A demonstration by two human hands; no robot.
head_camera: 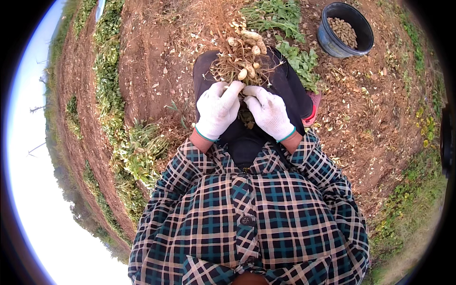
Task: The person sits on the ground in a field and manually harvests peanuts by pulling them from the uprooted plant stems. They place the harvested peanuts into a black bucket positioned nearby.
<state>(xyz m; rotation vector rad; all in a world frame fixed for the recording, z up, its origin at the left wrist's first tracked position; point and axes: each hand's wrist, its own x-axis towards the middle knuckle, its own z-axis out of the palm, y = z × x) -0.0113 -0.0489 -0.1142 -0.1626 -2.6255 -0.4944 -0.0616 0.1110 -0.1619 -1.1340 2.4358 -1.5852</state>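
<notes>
A pulled peanut plant lies over my lap, its roots hung with several pale peanut pods (pixel 250 70) and pointing away from me. My left hand (pixel 219 108), in a white knit glove with a green cuff, grips the base of the roots (pixel 229 67). Close beside it, my right hand (pixel 268 108), gloved the same way, has its fingertips curled at the near side of the root cluster. The fingers hide what exactly they pinch. Some leaves of the plant show below, between my wrists.
At the upper right a dark bucket (pixel 322 35) stands on the soil, partly filled with peanuts (pixel 342 32). Cut green peanut plants (pixel 276 17) lie ahead beside my knee. A long row of pulled plants (pixel 110 85) runs along the left over reddish soil (pixel 142 67).
</notes>
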